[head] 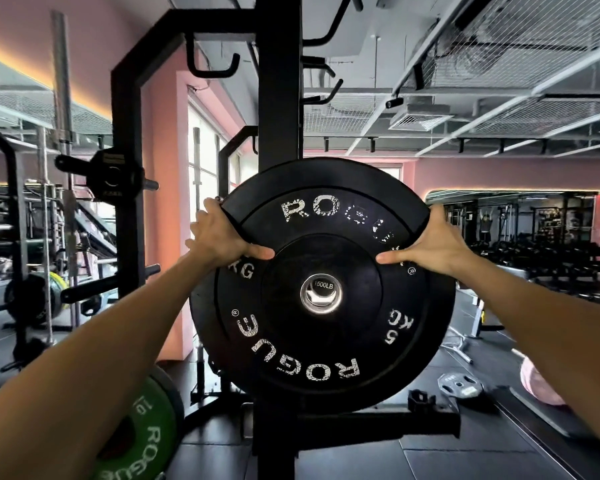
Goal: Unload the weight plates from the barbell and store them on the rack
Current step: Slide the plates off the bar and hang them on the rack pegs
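A black 5 kg bumper plate (321, 348) with white ROGUE lettering faces me, upright, in front of the black rack upright (278, 81). A steel peg end marked 1500LB (321, 292) shows through its centre hole. My left hand (219, 235) grips the plate's upper left rim, thumb on the face. My right hand (430, 244) grips the upper right rim the same way. Another black plate (201, 317) sits just behind it on the left.
A green 10 kg plate (146, 431) hangs low at the left. Small black plates sit on rack pegs (113, 178) at upper left, beside a vertical barbell (61, 81). A loose plate (459, 384) and a pink ball (537, 382) lie on the floor at the right.
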Demonstrator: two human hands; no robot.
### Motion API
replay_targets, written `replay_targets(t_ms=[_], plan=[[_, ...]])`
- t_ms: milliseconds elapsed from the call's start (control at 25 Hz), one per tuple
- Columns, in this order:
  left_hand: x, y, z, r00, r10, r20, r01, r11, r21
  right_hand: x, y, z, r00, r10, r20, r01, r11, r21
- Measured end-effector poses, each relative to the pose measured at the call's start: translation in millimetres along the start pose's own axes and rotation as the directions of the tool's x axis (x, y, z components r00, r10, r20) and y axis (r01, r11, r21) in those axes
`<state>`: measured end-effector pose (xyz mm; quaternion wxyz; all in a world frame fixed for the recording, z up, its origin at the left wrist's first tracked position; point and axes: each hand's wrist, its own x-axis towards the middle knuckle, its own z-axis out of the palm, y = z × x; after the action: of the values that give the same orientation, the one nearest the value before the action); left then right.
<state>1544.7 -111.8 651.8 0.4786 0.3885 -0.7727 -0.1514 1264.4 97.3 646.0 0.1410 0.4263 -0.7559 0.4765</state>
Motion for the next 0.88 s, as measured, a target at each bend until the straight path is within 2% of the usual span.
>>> replay_targets(t_ms=[120, 400, 720, 880], plan=[[-21.0, 0.7, -41.1, 0.999, -0.021, 0.026, 0.022, 0.999, -0.029, -23.2, -28.5, -9.7, 0.999, 0.006, 0.046, -0.007, 1.000, 0.010], [-44.2, -24.8, -158.0, 0.997, -0.037, -0.064, 0.040, 0.998, 0.046, -63.2, -123.2, 9.1, 0.995, -0.051, 0.083, 0.045, 0.997, 0.067], [-33.4, -135.5, -287.4, 0.995, -0.014, -0.098, 0.026, 0.992, 0.121, -115.2, -251.0, 101.9, 0.986, -0.095, 0.134, 0.082, 0.991, 0.104], [-15.6, -208.4, -354.4, 0.996, -0.027, -0.089, 0.036, 0.994, 0.107, -137.7, -323.1, 166.9, 0.985, -0.105, 0.134, 0.090, 0.989, 0.114]])
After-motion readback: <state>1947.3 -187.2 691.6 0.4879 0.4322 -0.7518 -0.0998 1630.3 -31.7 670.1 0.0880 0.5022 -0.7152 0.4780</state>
